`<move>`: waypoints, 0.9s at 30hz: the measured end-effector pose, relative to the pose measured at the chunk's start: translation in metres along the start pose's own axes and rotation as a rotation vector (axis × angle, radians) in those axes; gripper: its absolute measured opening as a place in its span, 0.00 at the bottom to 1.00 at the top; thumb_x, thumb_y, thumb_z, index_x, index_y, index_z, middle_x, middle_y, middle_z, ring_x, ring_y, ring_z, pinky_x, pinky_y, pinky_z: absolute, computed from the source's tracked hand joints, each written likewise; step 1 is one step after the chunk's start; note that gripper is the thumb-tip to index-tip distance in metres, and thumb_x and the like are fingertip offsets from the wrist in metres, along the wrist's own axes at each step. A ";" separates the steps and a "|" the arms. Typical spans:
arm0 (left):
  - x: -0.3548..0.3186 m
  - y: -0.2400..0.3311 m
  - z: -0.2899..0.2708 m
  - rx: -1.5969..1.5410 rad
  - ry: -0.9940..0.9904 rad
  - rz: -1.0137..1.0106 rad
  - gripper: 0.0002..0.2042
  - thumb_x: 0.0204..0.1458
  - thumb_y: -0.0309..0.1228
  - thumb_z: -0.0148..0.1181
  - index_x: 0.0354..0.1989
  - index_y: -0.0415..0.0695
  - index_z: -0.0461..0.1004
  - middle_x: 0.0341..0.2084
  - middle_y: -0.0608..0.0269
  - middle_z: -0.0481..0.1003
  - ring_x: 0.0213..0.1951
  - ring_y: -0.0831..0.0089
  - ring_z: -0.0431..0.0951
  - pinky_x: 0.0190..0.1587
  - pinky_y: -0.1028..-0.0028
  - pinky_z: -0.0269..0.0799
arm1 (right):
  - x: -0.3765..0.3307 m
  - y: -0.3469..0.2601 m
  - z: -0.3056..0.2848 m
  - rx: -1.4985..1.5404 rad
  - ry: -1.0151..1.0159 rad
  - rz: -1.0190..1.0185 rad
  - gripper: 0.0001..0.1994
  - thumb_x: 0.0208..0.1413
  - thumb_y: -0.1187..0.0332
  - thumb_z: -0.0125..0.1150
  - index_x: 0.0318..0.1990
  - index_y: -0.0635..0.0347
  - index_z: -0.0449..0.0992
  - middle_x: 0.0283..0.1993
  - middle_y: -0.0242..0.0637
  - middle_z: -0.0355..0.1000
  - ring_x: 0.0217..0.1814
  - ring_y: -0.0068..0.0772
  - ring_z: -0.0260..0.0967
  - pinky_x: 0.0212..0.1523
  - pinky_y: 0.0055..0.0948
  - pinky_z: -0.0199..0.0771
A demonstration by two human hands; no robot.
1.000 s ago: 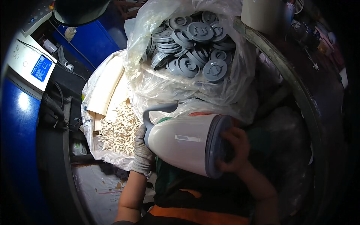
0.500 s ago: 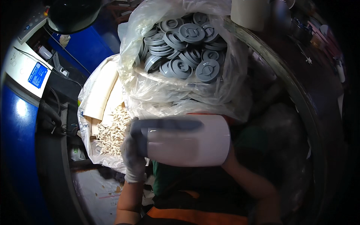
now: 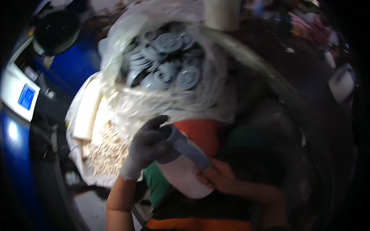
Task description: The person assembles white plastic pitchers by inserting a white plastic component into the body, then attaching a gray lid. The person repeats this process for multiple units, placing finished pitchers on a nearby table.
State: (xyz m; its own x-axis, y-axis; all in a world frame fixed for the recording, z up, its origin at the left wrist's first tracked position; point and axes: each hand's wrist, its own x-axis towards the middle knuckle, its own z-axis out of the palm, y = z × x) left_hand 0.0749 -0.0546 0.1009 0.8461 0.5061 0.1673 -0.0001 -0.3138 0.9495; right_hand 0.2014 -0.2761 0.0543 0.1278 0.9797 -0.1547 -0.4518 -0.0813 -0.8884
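A white plastic jug [image 3: 179,175] with a grey handle [image 3: 191,151] is held tilted over my lap, blurred by motion. My left hand [image 3: 148,148], in a pale glove, is closed round its grey upper end, with the index finger stretched out above. My bare right hand [image 3: 218,176] grips the jug at the lower end of the handle, fingers against the white side. Beyond them lie grey round lids [image 3: 189,78] heaped in a clear plastic bag [image 3: 162,102]. To the left, a white sack holds many small cream-coloured pegs [image 3: 108,154].
A cream rolled sheet [image 3: 86,113] stands in the peg sack. At the left is a blue machine with a white control panel [image 3: 14,90]. A pale bucket [image 3: 221,15] stands at the back. A curved rim [image 3: 266,69] runs down the right. Something red-orange [image 3: 200,133] lies behind the jug.
The jug has turned from lying sideways to slanting down to the right, its handle now facing up. My right hand has come out from behind it onto the handle end. The view has shifted.
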 end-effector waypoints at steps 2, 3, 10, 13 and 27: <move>0.018 -0.032 0.002 0.016 0.186 0.207 0.18 0.51 0.38 0.52 0.42 0.34 0.75 0.52 0.52 0.70 0.52 0.64 0.69 0.55 0.69 0.64 | -0.018 -0.017 0.001 -0.038 0.186 -0.266 0.12 0.65 0.64 0.43 0.44 0.63 0.69 0.26 0.26 0.65 0.23 0.13 0.58 0.25 0.16 0.61; 0.026 -0.042 0.002 -0.036 0.305 0.237 0.18 0.54 0.37 0.48 0.44 0.35 0.74 0.50 0.52 0.71 0.50 0.65 0.71 0.53 0.70 0.66 | -0.032 -0.029 0.003 -0.064 0.289 -0.392 0.12 0.65 0.63 0.44 0.44 0.62 0.69 0.27 0.26 0.65 0.22 0.13 0.58 0.25 0.17 0.61; 0.025 -0.098 0.020 -0.239 0.127 -0.207 0.14 0.55 0.34 0.54 0.42 0.36 0.75 0.34 0.59 0.77 0.36 0.74 0.75 0.42 0.76 0.69 | -0.120 -0.166 -0.062 -0.261 0.916 -1.422 0.21 0.63 0.44 0.40 0.37 0.53 0.66 0.18 0.27 0.57 0.12 0.19 0.47 0.13 0.18 0.49; 0.014 -0.125 0.025 -0.257 0.125 -0.336 0.15 0.54 0.37 0.54 0.40 0.36 0.75 0.33 0.58 0.77 0.35 0.73 0.76 0.40 0.76 0.70 | -0.153 -0.199 -0.092 -0.447 1.285 -1.261 0.17 0.64 0.51 0.42 0.36 0.54 0.67 0.20 0.27 0.59 0.16 0.19 0.54 0.15 0.17 0.51; -0.006 -0.155 0.022 -0.480 0.168 -0.310 0.11 0.56 0.32 0.54 0.39 0.36 0.72 0.32 0.59 0.74 0.31 0.75 0.74 0.36 0.78 0.71 | -0.257 -0.229 -0.307 -0.896 1.742 0.025 0.19 0.56 0.56 0.56 0.44 0.63 0.76 0.35 0.40 0.75 0.38 0.31 0.73 0.37 0.29 0.68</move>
State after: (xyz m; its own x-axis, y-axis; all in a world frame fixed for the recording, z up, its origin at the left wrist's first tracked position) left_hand 0.0812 -0.0268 -0.0527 0.7493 0.6484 -0.1346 -0.0401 0.2473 0.9681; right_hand 0.5435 -0.5655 0.1650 0.9701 -0.1965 0.1426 -0.0347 -0.6936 -0.7195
